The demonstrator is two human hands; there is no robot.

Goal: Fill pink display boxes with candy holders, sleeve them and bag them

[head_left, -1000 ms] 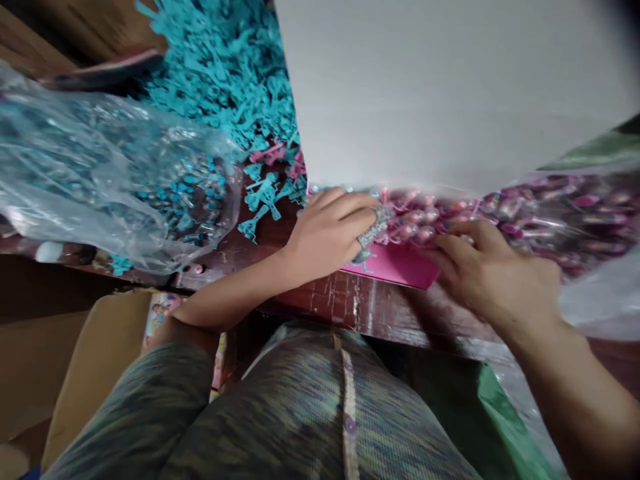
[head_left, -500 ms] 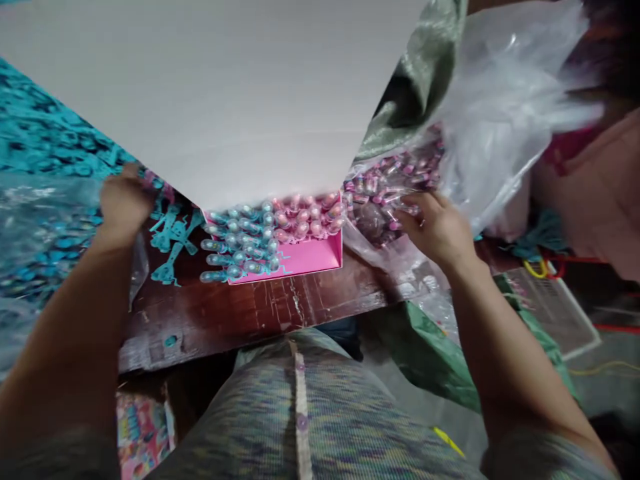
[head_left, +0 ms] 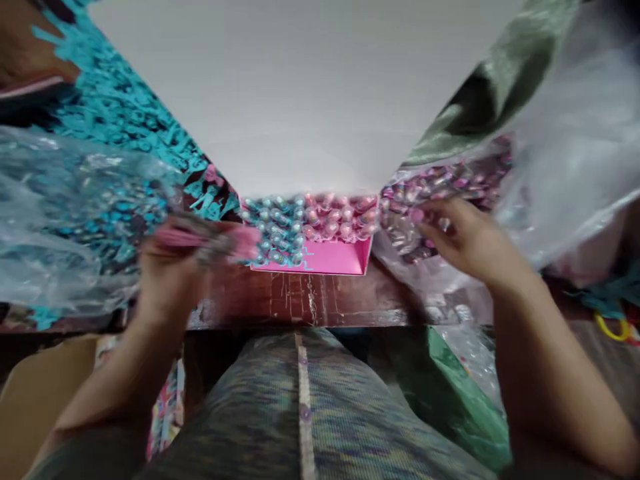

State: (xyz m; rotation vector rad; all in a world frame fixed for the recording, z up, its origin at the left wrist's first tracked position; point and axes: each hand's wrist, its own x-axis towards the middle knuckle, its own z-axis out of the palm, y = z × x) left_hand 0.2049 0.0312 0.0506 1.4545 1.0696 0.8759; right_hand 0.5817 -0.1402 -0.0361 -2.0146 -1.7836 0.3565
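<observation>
Left fingers (head_left: 214,251) drawn back, pink piece (head_left: 247,241) between

Before you: capsules (head_left: 332,230), glossy clear plastic; box (head_left: 337,259), smooth pink card; panel (head_left: 310,93), matt white card. Tabletop (head_left: 350,297) glossy, scratched. Your top (head_left: 265,413): matt knit cloth.

Readable text: none; no word, brand, number or sign can be made out.
Printed packaging (head_left: 169,403), near left, below the surface (head_left: 250,300): multicoloured print, too blurred for any letters.
Blue capsules (head_left: 280,230) and pink capsules (head_left: 340,213), in the middle: any markings too small to read.
Pink box (head_left: 337,259): plain pink inside where it shows.
White panel (head_left: 310,93), far side: plain white, without legible lettering.
</observation>
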